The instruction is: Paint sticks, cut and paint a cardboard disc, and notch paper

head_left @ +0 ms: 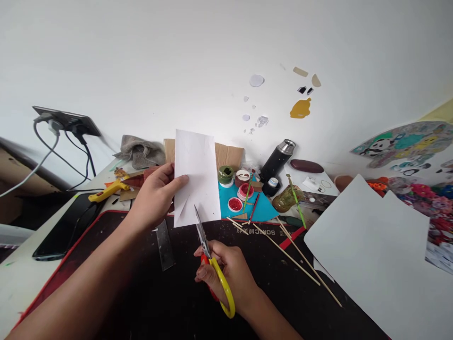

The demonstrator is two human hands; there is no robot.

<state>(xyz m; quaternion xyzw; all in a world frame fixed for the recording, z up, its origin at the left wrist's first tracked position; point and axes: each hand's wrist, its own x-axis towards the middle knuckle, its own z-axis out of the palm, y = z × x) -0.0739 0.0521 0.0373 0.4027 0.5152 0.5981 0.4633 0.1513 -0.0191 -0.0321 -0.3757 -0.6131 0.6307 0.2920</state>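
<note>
A white paper piece (198, 174) stands upright, its left edge pinched between the thumb and fingers of my left hand (155, 193). My right hand (226, 274) is closed round the yellow and red handles of the scissors (222, 285). The scissors point up, and their blade tips lie at the lower part of the paper. Whether the blades cut into it I cannot tell. Below both hands lies a black mat (159, 297) with a clear ruler (164, 245) on it.
Paint jars (225, 174) and brushes stand on blue paper (265, 210). Behind are a black flask (278, 160) and cardboard (230, 155). Wooden sticks (297, 262) and large white sheets (368, 250) lie at the right. A yellow glue gun (108, 190) and phone (54, 238) are left.
</note>
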